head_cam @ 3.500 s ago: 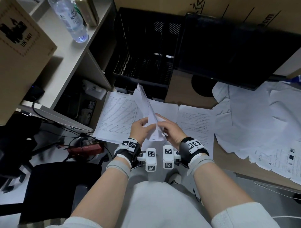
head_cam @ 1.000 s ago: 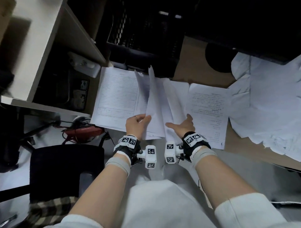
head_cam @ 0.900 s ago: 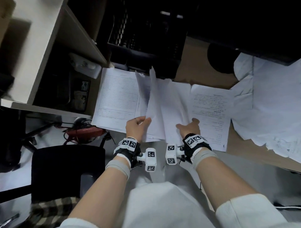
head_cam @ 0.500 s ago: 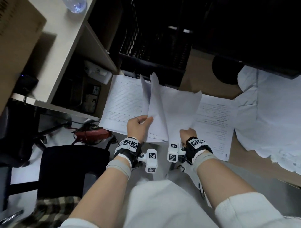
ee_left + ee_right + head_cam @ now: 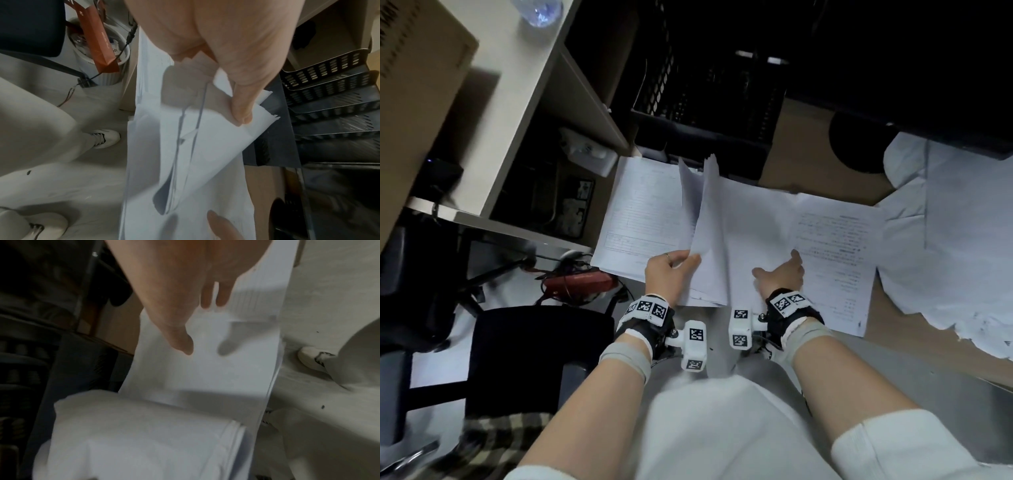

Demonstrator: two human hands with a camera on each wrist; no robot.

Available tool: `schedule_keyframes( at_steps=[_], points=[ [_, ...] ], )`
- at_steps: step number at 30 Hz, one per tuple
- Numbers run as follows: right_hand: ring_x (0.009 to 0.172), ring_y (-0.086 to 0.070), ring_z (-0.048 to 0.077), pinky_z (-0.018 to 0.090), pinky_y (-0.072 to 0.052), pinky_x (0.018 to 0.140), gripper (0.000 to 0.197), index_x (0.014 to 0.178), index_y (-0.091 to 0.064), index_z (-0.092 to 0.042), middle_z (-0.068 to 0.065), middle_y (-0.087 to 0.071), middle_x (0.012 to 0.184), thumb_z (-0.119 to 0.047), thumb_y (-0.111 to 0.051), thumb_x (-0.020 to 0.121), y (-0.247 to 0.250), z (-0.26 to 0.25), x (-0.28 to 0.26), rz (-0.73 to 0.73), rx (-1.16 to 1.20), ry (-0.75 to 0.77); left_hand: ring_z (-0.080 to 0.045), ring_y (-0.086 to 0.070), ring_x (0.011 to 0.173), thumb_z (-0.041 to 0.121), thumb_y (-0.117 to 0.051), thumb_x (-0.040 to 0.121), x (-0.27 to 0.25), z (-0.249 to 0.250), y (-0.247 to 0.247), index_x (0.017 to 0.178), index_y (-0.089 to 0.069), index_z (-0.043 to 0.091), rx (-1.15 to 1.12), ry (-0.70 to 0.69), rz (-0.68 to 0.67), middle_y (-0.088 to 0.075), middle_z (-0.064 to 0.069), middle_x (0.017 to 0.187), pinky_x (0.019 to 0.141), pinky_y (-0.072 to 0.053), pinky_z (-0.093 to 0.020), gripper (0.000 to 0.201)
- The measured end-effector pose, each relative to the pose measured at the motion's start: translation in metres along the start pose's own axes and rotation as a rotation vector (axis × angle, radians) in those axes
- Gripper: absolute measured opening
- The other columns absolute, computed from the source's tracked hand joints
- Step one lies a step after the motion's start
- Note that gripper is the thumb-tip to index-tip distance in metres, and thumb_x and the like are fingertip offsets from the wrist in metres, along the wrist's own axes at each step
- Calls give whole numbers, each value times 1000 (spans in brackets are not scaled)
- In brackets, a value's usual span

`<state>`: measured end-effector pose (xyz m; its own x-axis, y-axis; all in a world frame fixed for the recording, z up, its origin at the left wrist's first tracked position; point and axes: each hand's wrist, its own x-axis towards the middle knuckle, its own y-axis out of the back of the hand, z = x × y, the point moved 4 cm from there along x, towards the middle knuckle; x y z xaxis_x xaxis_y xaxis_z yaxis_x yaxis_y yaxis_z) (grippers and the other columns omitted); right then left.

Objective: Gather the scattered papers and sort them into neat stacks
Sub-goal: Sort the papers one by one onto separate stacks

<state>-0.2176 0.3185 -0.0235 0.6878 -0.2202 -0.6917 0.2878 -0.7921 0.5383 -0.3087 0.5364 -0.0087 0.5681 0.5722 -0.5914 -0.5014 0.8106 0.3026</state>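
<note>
My left hand (image 5: pixel 677 266) grips the lower edge of a bundle of white sheets (image 5: pixel 707 236) that stands upright; in the left wrist view the thumb (image 5: pixel 240 105) pinches those sheets (image 5: pixel 185 146). A stack of printed forms (image 5: pixel 647 212) lies flat to its left. My right hand (image 5: pixel 779 272) rests with straight fingers on a blank sheet (image 5: pixel 753 226) lying flat in the middle, next to a printed page (image 5: pixel 839 250). The right wrist view has that hand (image 5: pixel 197 321) spread over the blank sheet (image 5: pixel 205 369). A loose heap of crumpled papers (image 5: pixel 962 233) lies at the right.
Black mesh letter trays (image 5: pixel 709 102) stand behind the stacks on the brown desk (image 5: pixel 804 137). A shelf unit (image 5: pixel 534 102) with a cardboard box (image 5: pixel 414 85) is at left. Below left are a black chair (image 5: pixel 534 342) and a white bin (image 5: pixel 102 71).
My right hand had a blank sheet pinched and raised; that sheet now lies flat on the middle pile and the hand has opened over it. My left hand still holds the upright bundle.
</note>
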Motion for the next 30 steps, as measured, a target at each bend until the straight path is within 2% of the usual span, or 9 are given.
schedule_keyframes(
  at_steps=[2,5,8,12,16,19,22,27,30],
  points=[
    [140,-35,27,38,-35,108,85,153,-27,-18,7,-32,155,-16,-74,83,6,-10,-7,-45,18,125,-15,-72,87,43,-83,74,-5,10,-7,91,-82,21,21,-30,-23,-78,3,87,94,-58,-45,28],
    [119,-58,17,30,-53,88,58,141,-48,-21,2,-58,136,-19,-71,88,2,-29,-23,-422,257,160,-15,-73,90,35,-81,80,-16,22,-20,96,-81,18,-1,-87,-72,-79,3,88,93,-58,-40,23],
    [109,-66,16,36,-57,87,56,142,-44,-29,0,-65,126,-18,-67,92,8,-44,-40,-593,314,210,-16,-71,93,33,-76,87,-30,35,-37,101,-80,14,-17,-150,-137,-78,0,94,94,-56,-38,25],
    [111,-65,21,40,-55,92,65,148,-35,-31,3,-59,132,-3,-58,94,23,-37,-43,-632,322,229,-20,-63,96,22,-63,99,-48,47,-58,97,-72,15,-90,-108,-262,-70,-7,98,80,-50,-30,11],
    [118,-61,22,48,-51,100,74,147,-38,-35,0,-54,137,4,-58,88,38,-27,-41,-629,327,266,-20,-65,105,34,-54,103,-63,50,-72,121,-62,11,-171,86,-375,-69,-5,112,69,-49,-27,30],
    [121,-58,20,44,-51,101,71,143,-44,-32,-3,-53,139,6,-57,85,46,-29,-44,-612,326,326,-33,-71,103,55,-47,101,-70,52,-77,119,-68,8,-297,171,-409,-75,-16,112,86,-58,-42,54],
    [122,-57,17,43,-48,105,68,141,-50,-31,-8,-55,137,7,-56,85,54,-33,-46,-604,323,368,-34,-68,113,76,-42,89,-75,52,-79,123,-69,16,-327,183,-370,-74,-14,118,105,-49,-56,74],
    [113,-62,9,29,-52,94,76,144,-46,-31,-14,-61,126,-8,-77,79,60,-33,-47,-676,314,376,-40,-68,111,58,-52,96,-77,56,-85,122,-68,9,-322,137,-380,-73,-20,115,104,-49,-58,58],
    [116,-62,10,34,-53,98,93,147,-43,-31,-10,-60,133,-21,-89,67,59,-28,-43,-699,296,385,-45,-68,107,55,-57,94,-73,58,-87,123,-65,5,-271,116,-362,-66,-33,118,96,-56,-52,58]
  ],
)
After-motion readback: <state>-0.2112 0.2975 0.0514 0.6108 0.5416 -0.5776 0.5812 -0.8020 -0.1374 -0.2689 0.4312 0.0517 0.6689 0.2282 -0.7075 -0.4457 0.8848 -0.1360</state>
